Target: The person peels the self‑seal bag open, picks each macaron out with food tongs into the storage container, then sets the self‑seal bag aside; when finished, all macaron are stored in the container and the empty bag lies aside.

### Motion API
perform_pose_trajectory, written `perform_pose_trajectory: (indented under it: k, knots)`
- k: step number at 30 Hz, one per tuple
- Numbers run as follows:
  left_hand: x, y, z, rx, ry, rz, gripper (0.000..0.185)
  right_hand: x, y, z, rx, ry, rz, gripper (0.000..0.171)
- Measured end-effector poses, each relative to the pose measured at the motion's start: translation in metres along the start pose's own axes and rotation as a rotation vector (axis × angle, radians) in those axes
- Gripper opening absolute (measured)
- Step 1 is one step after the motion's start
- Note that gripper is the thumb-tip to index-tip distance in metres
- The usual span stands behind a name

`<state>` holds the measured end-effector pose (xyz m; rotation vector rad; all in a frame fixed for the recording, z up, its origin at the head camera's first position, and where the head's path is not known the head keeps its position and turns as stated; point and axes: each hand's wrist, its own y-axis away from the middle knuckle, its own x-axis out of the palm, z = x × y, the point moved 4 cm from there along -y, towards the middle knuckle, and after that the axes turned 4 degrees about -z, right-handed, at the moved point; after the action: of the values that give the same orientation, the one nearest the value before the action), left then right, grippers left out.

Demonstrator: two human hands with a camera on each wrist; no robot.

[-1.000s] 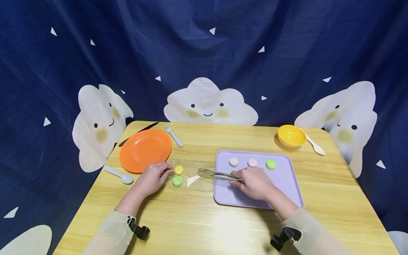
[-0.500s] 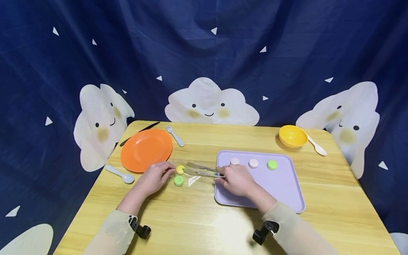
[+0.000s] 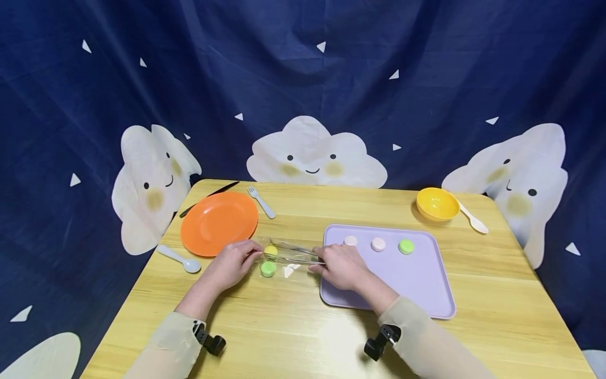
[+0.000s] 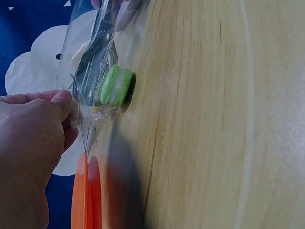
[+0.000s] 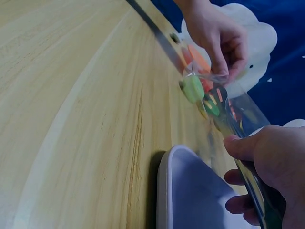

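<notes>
My left hand (image 3: 236,260) pinches the edge of a clear plastic bag (image 4: 66,62) between thumb and fingers. A green macaron (image 4: 116,86) and a yellow macaron (image 3: 271,250) are in the bag's left end. Metal tongs (image 5: 250,183) are gripped by my right hand (image 3: 342,267), which is over the left edge of the lilac tray (image 3: 393,284). The tongs reach leftward into the bag, their tips beside the yellow macaron. In the right wrist view a second green piece (image 5: 212,108) shows at those tips; I cannot tell whether the tongs pinch it.
Two pale pink macarons (image 3: 378,244) and a green one (image 3: 406,246) sit along the tray's back. An orange plate (image 3: 219,223), a black knife (image 3: 224,188), a fork (image 3: 262,202) and a spoon (image 3: 182,260) lie left. Back right are a yellow bowl (image 3: 437,204) and white spoon (image 3: 475,221).
My right hand has moved left from over the tray, carrying the tongs' tips deeper into the bag, up to the yellow macaron. My left hand keeps its pinch on the bag.
</notes>
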<state>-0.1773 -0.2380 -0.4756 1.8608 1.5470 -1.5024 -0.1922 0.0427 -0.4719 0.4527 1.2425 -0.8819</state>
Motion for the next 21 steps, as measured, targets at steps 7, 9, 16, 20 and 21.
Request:
perform_pose_trajectory:
  k: [7,9,16,20,21]
  knots:
    - [0.000,-0.001,-0.002,0.027,0.001,-0.017,0.009,0.002,-0.002,0.002,0.002,0.016,0.009,0.030]
    - [0.000,-0.001,-0.002,0.031,0.002,-0.019,0.009,0.002,-0.002,0.002,0.000,0.018,0.010,0.030]
    - [0.000,0.001,0.001,0.029,0.003,-0.024,0.008,-0.006,0.004,0.001,-0.017,-0.001,-0.006,0.027]
    - [-0.001,0.002,0.003,0.018,-0.001,-0.026,0.008,-0.015,0.013,-0.004,-0.022,-0.009,-0.027,0.027]
    - [-0.001,0.003,0.004,0.016,-0.003,-0.026,0.008,-0.018,0.016,-0.006,-0.022,-0.011,-0.031,0.025]
